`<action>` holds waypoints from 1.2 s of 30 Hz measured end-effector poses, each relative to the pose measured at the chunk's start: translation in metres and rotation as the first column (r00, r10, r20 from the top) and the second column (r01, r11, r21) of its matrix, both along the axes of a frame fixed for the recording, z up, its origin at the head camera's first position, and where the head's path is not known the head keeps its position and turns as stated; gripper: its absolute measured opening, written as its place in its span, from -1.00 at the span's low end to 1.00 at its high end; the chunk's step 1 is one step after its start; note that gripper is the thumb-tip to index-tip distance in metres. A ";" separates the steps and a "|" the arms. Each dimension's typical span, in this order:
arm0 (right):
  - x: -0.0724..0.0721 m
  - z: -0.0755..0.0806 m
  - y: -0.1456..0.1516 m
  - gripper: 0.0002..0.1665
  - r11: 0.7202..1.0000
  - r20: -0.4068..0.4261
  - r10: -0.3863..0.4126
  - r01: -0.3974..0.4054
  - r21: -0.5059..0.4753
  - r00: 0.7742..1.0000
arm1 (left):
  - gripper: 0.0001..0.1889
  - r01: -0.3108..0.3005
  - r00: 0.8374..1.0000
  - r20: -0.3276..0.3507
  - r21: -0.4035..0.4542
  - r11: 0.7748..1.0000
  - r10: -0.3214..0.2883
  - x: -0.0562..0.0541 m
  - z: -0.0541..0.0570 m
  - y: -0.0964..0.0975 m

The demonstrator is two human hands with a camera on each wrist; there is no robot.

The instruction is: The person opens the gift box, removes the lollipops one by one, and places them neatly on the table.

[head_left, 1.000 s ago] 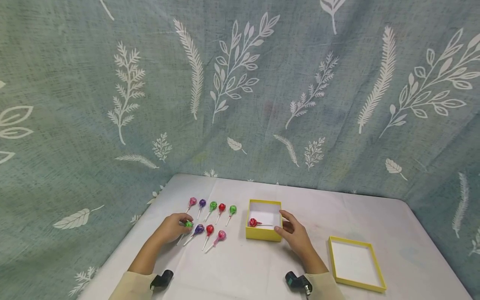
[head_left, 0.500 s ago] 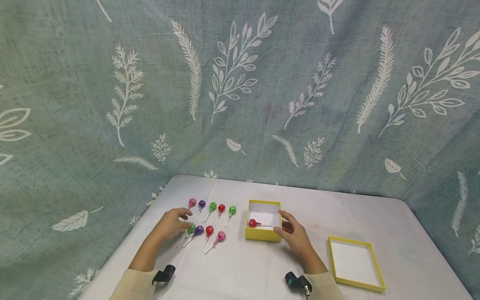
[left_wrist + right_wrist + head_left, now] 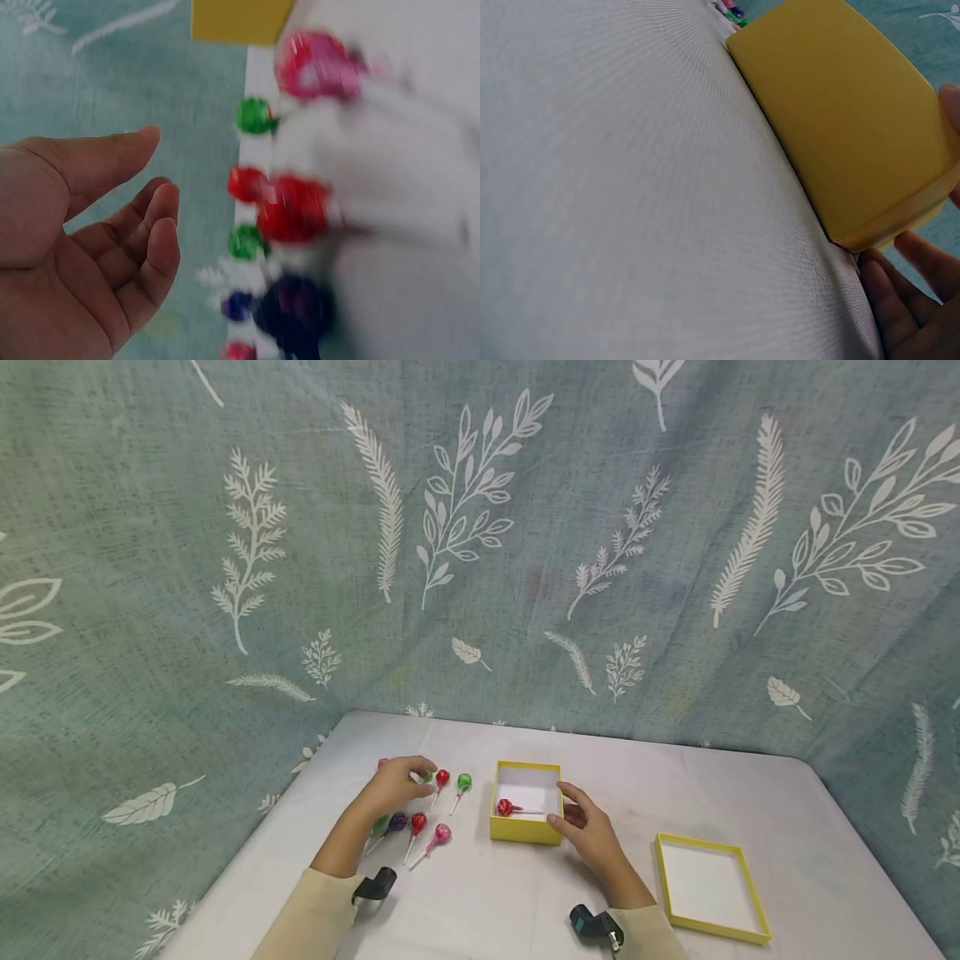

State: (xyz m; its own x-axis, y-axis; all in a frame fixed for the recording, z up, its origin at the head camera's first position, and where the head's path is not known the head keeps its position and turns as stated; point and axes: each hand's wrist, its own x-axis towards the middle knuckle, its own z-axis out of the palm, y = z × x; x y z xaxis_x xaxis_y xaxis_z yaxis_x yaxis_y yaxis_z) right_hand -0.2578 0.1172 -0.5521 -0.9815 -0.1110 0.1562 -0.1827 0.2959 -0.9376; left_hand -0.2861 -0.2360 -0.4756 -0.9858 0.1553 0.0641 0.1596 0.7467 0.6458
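My left hand (image 3: 397,783) is over the back row of lollipops, partly hiding it. In the left wrist view its thumb and loosely bent fingers are apart with nothing between them. Just right of it lie a red lollipop (image 3: 442,777) and a green lollipop (image 3: 464,782). Nearer me are a purple lollipop (image 3: 397,821), another red lollipop (image 3: 418,821) and a pink lollipop (image 3: 442,833). My right hand (image 3: 592,831) holds the yellow box (image 3: 525,832) at its right side, thumb by the front corner. Inside the box lies one red lollipop (image 3: 506,807).
The box's yellow lid (image 3: 712,887) lies with its white inside up, to the right of my right forearm. A white cloth (image 3: 480,902) covers the table. Behind it hangs a green-blue curtain (image 3: 480,693) with white leaf patterns.
My left hand has left the green lollipop in the front row, which stays on the table, and moved right and away from me over the back row. The right hand stays on the box.
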 end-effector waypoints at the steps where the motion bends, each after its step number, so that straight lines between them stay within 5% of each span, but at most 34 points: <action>1: 0.000 0.000 0.000 -0.24 1.000 -0.004 -0.002 0.002 0.003 1.000 | -0.69 0.014 1.000 0.001 0.004 1.000 -0.014 -0.001 0.002 0.006; 13: 0.000 -0.001 0.001 -0.23 1.000 -0.013 -0.001 0.001 0.016 1.000 | -0.69 0.153 0.987 0.035 0.068 0.986 -0.156 -0.007 0.016 0.068; 23: 0.000 -0.002 0.001 -0.23 1.000 -0.008 0.001 -0.001 0.011 1.000 | -0.69 0.233 0.972 0.009 0.026 0.972 -0.233 -0.007 0.019 0.107; 28: 0.000 -0.002 0.001 -0.23 1.000 -0.004 0.011 -0.011 -0.001 1.000 | -0.66 0.220 0.974 0.057 -0.008 0.976 -0.219 -0.006 0.018 0.124; 36: -0.001 -0.002 0.002 -0.25 1.000 -0.012 0.013 -0.013 -0.016 1.000 | -0.60 0.138 0.961 0.238 0.023 0.990 -0.139 -0.002 0.018 0.151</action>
State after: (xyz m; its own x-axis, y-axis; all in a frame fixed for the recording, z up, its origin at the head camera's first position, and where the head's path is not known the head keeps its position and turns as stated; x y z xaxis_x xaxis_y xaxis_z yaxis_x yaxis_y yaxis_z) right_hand -0.2591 0.1194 -0.5542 -0.9780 -0.1208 0.1699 -0.1977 0.2783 -0.9399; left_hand -0.2884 -0.0849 -0.4573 -0.9415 0.2915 -0.1689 0.1017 0.7239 0.6824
